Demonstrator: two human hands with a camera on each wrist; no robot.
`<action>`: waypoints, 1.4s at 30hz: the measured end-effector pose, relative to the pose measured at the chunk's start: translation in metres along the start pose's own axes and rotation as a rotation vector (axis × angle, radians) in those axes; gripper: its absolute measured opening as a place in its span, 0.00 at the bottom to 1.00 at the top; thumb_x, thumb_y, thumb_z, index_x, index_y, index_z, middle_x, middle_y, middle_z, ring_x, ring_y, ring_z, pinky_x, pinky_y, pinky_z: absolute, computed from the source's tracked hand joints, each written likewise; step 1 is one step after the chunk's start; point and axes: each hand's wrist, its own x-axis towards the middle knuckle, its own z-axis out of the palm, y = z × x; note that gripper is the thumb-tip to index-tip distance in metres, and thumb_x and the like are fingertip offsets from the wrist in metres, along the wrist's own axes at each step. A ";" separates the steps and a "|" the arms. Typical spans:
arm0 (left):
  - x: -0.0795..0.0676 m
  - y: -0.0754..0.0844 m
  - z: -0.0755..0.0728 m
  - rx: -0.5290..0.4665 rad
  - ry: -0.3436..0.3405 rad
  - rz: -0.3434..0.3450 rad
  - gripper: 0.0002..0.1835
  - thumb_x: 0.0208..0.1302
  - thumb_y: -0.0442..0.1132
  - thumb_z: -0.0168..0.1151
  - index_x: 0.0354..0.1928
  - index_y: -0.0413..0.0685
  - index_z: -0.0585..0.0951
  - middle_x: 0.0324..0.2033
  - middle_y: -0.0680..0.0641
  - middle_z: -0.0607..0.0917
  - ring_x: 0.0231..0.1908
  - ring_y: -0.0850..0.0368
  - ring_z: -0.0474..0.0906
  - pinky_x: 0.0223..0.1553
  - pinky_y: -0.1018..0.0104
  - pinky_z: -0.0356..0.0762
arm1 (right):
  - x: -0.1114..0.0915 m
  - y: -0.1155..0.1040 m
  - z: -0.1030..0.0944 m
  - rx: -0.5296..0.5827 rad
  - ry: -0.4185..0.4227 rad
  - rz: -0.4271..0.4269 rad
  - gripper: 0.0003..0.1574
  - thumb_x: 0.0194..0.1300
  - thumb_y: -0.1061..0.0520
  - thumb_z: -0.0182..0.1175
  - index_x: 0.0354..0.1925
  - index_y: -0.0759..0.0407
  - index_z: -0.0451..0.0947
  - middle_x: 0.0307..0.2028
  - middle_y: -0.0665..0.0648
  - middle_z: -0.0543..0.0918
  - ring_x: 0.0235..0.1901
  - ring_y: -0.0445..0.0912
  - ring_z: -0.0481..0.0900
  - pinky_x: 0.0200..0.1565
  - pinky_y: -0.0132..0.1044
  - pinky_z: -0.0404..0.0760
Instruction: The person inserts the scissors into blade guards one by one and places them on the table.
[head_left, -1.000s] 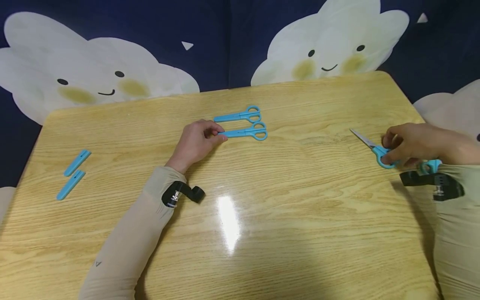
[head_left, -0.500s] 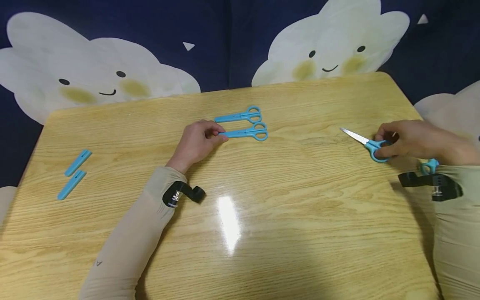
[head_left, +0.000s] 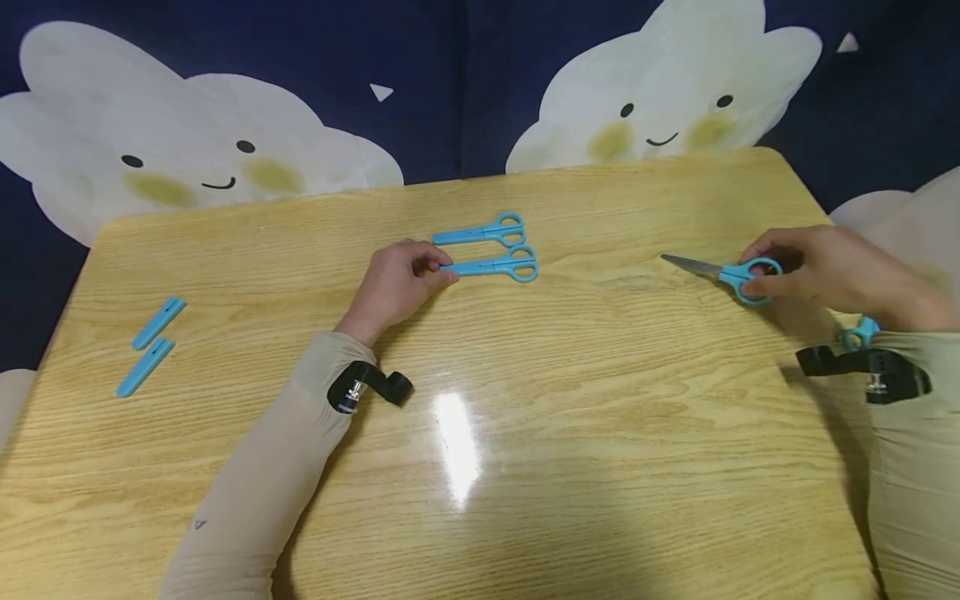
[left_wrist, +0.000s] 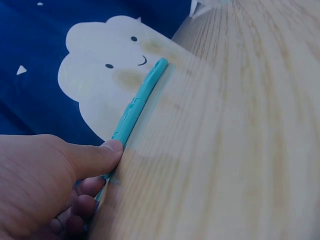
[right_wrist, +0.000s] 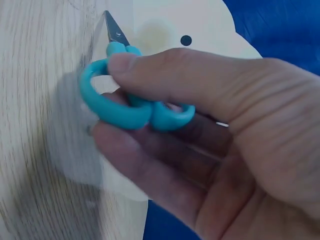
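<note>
My left hand (head_left: 397, 283) pinches the capped tip of a pair of blue scissors (head_left: 491, 267) that lies flat with its handles to the right. Just behind it lies a second capped pair of blue scissors (head_left: 476, 234), parallel to the first. On the right side, my right hand (head_left: 817, 271) grips the handle of uncapped scissors (head_left: 738, 279), their bare metal blades together and pointing left. The right wrist view shows the thumb (right_wrist: 150, 75) pressing on the blue handle loops (right_wrist: 117, 112). In the left wrist view the held capped scissors (left_wrist: 140, 102) slant away from the thumb.
Two loose blue blade caps (head_left: 158, 323) lie side by side at the left of the wooden table (head_left: 570, 433). Another blue scissors handle (head_left: 860, 333) shows partly under the right wrist. A dark curtain with cloud prints (head_left: 457, 92) hangs behind the table.
My right hand has lifted the uncapped scissors and moved them left and slightly away, turning the blades more level. The left hand has stayed on the capped scissors.
</note>
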 end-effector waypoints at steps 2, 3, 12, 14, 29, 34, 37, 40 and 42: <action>0.001 0.000 0.000 -0.003 -0.001 0.002 0.11 0.61 0.47 0.68 0.43 0.51 0.85 0.37 0.49 0.81 0.36 0.53 0.73 0.40 0.64 0.69 | -0.001 0.001 0.000 0.033 0.027 -0.012 0.26 0.55 0.37 0.69 0.47 0.48 0.80 0.37 0.49 0.85 0.31 0.33 0.74 0.31 0.24 0.70; 0.001 -0.001 0.001 -0.004 -0.002 0.002 0.11 0.61 0.47 0.68 0.43 0.51 0.85 0.37 0.49 0.81 0.36 0.53 0.73 0.40 0.64 0.70 | -0.002 0.001 0.000 0.048 0.041 -0.012 0.27 0.55 0.37 0.69 0.48 0.47 0.79 0.37 0.48 0.85 0.31 0.32 0.75 0.31 0.23 0.70; 0.003 -0.001 0.002 0.000 -0.001 0.003 0.11 0.61 0.47 0.68 0.43 0.52 0.86 0.37 0.49 0.81 0.36 0.53 0.73 0.39 0.64 0.69 | -0.002 0.000 0.000 0.179 0.101 0.068 0.34 0.55 0.33 0.67 0.55 0.46 0.78 0.33 0.44 0.84 0.32 0.33 0.77 0.31 0.23 0.74; 0.003 -0.001 0.002 0.002 0.000 0.002 0.11 0.61 0.47 0.68 0.43 0.52 0.86 0.37 0.49 0.81 0.35 0.53 0.73 0.39 0.64 0.69 | -0.001 0.000 0.002 0.219 0.104 0.068 0.35 0.55 0.34 0.68 0.56 0.49 0.78 0.32 0.42 0.85 0.31 0.31 0.79 0.31 0.23 0.75; 0.004 -0.002 0.002 -0.009 -0.001 0.015 0.11 0.61 0.47 0.67 0.43 0.52 0.86 0.36 0.49 0.81 0.35 0.54 0.73 0.39 0.64 0.69 | 0.008 -0.014 0.013 0.641 0.097 0.037 0.33 0.59 0.50 0.69 0.57 0.64 0.74 0.32 0.42 0.89 0.32 0.36 0.88 0.35 0.33 0.86; 0.004 -0.002 0.002 -0.006 -0.002 0.013 0.12 0.61 0.47 0.67 0.43 0.52 0.86 0.36 0.49 0.81 0.36 0.54 0.73 0.39 0.64 0.69 | 0.011 -0.019 0.016 0.778 0.096 0.042 0.29 0.59 0.52 0.69 0.56 0.62 0.76 0.34 0.44 0.90 0.33 0.37 0.89 0.36 0.33 0.86; 0.004 -0.002 0.003 -0.003 -0.002 0.015 0.12 0.62 0.47 0.67 0.44 0.52 0.86 0.37 0.49 0.82 0.36 0.54 0.73 0.39 0.64 0.69 | 0.011 -0.021 0.019 0.915 0.084 0.023 0.26 0.59 0.56 0.69 0.55 0.62 0.78 0.35 0.48 0.90 0.34 0.41 0.89 0.37 0.35 0.86; 0.004 -0.001 0.003 -0.004 -0.002 0.018 0.12 0.62 0.47 0.67 0.44 0.51 0.86 0.37 0.49 0.82 0.36 0.54 0.73 0.39 0.64 0.70 | 0.012 -0.024 0.022 1.055 0.071 -0.017 0.23 0.59 0.60 0.68 0.53 0.61 0.79 0.37 0.51 0.89 0.34 0.43 0.89 0.38 0.35 0.85; 0.004 -0.001 0.002 -0.003 -0.001 0.017 0.11 0.62 0.47 0.67 0.44 0.51 0.86 0.37 0.49 0.82 0.36 0.54 0.73 0.39 0.65 0.69 | 0.011 -0.026 0.023 1.137 0.058 -0.044 0.23 0.59 0.61 0.67 0.53 0.62 0.79 0.38 0.53 0.89 0.35 0.44 0.89 0.38 0.35 0.85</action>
